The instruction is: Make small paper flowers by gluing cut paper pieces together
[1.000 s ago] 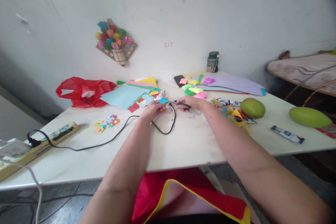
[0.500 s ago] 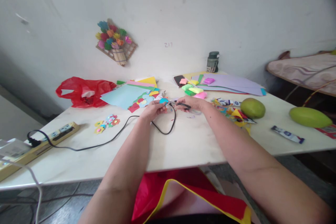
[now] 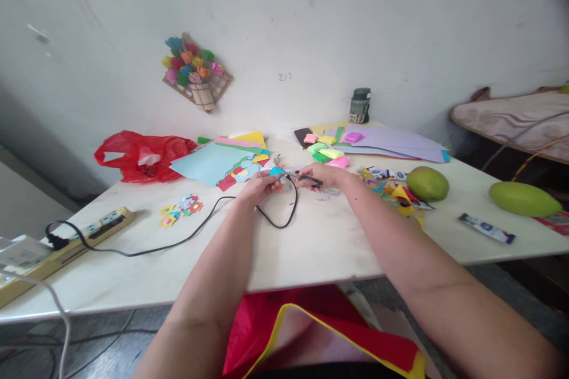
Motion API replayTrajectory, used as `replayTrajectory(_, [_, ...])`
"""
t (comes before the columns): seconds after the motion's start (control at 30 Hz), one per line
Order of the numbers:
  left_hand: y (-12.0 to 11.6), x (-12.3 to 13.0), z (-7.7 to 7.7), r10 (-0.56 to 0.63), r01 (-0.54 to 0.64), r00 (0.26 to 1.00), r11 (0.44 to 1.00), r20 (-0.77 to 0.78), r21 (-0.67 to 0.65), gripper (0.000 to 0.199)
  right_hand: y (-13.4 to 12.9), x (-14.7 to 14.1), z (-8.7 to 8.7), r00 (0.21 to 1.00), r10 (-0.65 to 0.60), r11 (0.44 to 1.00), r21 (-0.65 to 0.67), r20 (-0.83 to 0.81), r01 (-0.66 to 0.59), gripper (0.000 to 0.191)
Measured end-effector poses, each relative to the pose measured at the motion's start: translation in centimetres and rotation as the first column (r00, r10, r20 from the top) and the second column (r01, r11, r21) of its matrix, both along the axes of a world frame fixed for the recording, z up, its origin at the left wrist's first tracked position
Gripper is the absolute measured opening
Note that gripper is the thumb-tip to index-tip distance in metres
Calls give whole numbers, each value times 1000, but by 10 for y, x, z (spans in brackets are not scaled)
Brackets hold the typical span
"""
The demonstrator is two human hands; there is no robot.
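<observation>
Over the middle of the table, my left hand (image 3: 262, 185) pinches a small blue piece of paper (image 3: 276, 171) between thumb and fingers. My right hand (image 3: 324, 176) grips black-handled scissors (image 3: 313, 180), whose blades point left at the blue paper. A black cord (image 3: 284, 226) loops below both hands, its far end hidden among the things near the fingers. Just beyond my left hand lie cut paper shapes (image 3: 240, 173) in several colours. Small paper flowers (image 3: 169, 216) rest farther left on the table.
A power strip (image 3: 98, 231) lies at the left, near a red plastic bag (image 3: 146, 154). Coloured clay packets (image 3: 331, 154) and paper sheets (image 3: 391, 141) are at the back right. Paper scraps (image 3: 402, 195), a green mango (image 3: 427, 183) and a tube-like packet (image 3: 486, 228) lie right.
The scissors have shifted slightly at the blue paper, which is turned a little. Both arms stay nearly in the same place.
</observation>
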State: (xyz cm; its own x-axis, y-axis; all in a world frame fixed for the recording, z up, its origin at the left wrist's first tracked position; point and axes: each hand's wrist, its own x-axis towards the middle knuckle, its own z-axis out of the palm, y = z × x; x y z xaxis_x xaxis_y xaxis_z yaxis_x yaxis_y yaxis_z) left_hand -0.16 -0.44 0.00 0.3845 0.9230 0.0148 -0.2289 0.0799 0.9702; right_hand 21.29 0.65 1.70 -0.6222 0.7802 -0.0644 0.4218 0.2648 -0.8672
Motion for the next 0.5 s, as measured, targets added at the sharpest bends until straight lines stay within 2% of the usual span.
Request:
replayTrajectory(0.37, [1,-1,0,39,-39,999,999,-12,-4,14,0,1,1,1000,10,1000,5,18,-10,31])
replayTrajectory(0.5, [1,-2,0,16,-16,1000,1000,-23,15,13,-2,1,3,1000,12,1000,-17,8,-12,30])
